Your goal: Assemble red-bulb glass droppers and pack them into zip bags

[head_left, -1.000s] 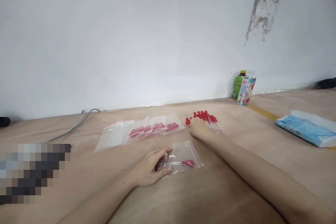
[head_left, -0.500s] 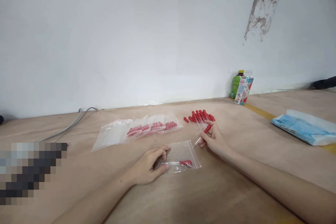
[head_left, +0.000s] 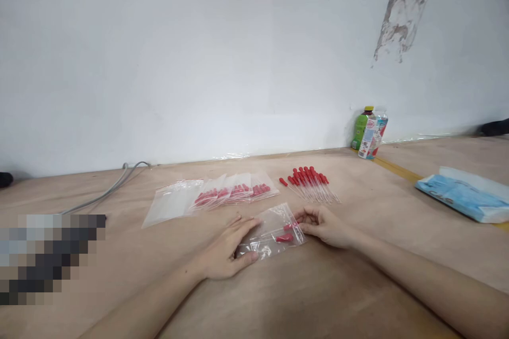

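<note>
A clear zip bag (head_left: 266,249) lies on the brown surface in front of me. Inside it is a dropper with a red bulb (head_left: 285,238). My left hand (head_left: 228,248) rests on the bag's closed end, thumb and fingers spread apart over the plastic. At the zip end, my right hand (head_left: 324,226) pinches a second red-bulbed dropper (head_left: 291,226), whose glass tube is inside the bag. Part of its bulb is hidden by the fingers and plastic. Just beyond my right hand lies a fanned pile of red-bulbed droppers (head_left: 308,177).
Overlapping bags filled with droppers (head_left: 238,189) lie at the back left, beside flat bags (head_left: 170,204) without red bulbs. A blue-and-white soft pack (head_left: 461,196) sits at right. Two bottles (head_left: 369,135) stand against the wall. A grey cable (head_left: 103,193) runs at left.
My right hand has moved down and left from near the pile, bringing the second dropper into the bag. The bag's zip end has tilted upward a little. My left hand's fingers have straightened.
</note>
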{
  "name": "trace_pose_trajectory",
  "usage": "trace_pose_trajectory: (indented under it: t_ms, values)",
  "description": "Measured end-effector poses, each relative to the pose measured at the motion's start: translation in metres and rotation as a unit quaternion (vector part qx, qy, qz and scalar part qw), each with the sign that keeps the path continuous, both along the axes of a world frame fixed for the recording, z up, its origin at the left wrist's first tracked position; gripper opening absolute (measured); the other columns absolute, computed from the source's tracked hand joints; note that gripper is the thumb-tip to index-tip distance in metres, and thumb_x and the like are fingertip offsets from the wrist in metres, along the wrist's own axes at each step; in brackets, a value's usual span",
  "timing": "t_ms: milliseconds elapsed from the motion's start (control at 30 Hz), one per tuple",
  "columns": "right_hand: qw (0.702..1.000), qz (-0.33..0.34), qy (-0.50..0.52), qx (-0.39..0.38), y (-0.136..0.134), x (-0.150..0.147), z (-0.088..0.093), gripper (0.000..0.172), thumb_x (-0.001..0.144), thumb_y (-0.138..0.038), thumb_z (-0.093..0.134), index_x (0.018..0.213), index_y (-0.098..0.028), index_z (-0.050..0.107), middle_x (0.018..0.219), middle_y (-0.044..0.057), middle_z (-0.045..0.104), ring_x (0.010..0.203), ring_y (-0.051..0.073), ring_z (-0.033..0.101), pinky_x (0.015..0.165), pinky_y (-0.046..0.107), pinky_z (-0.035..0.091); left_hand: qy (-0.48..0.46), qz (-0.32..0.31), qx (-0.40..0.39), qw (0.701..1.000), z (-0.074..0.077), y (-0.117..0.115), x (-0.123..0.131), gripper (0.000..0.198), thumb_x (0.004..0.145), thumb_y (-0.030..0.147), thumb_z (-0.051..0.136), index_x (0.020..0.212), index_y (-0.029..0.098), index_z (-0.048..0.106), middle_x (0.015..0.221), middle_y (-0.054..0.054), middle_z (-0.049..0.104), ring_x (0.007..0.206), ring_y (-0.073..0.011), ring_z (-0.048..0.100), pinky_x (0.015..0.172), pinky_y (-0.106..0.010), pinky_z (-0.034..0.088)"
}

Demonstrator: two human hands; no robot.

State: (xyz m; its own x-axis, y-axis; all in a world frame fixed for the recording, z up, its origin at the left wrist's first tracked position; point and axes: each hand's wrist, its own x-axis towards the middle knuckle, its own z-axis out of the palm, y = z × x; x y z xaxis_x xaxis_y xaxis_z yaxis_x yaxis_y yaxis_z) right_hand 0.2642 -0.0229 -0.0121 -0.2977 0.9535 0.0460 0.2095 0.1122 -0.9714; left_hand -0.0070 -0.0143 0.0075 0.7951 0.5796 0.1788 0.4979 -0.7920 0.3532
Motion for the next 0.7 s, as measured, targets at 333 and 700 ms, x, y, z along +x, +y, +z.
trace_pose_trajectory:
  t_ms: [333,700]
  values:
    - [0.999,0.035,-0.034,0.025,0.005,-0.007,-0.004,0.021,0.072,-0.037,0.054,0.079,-0.018,0.047,0.065,-0.003,0.056,0.05,0.008,0.049,0.046,0.02,0.036,-0.014,-0.008,-0.022,1.0,0.0,-0.001,0.0,0.049,0.083,0.039,0.046,0.125,0.022,0.028,0.132,-0.008,0.038,0.121,-0.0236,0.033,0.104,-0.044,0.02]
    - [0.866,-0.212,-0.425,0.158,0.087,-0.014,0.022,0.014,0.072,-0.018,0.051,0.083,-0.013,0.058,0.092,0.012,0.061,0.087,0.02,0.056,0.072,0.027,0.038,-0.05,-0.005,-0.04,0.998,0.003,-0.003,0.003,0.02,0.079,0.036,0.051,0.087,0.02,0.043,0.117,-0.01,0.051,0.115,-0.0233,0.04,0.099,-0.042,0.027]
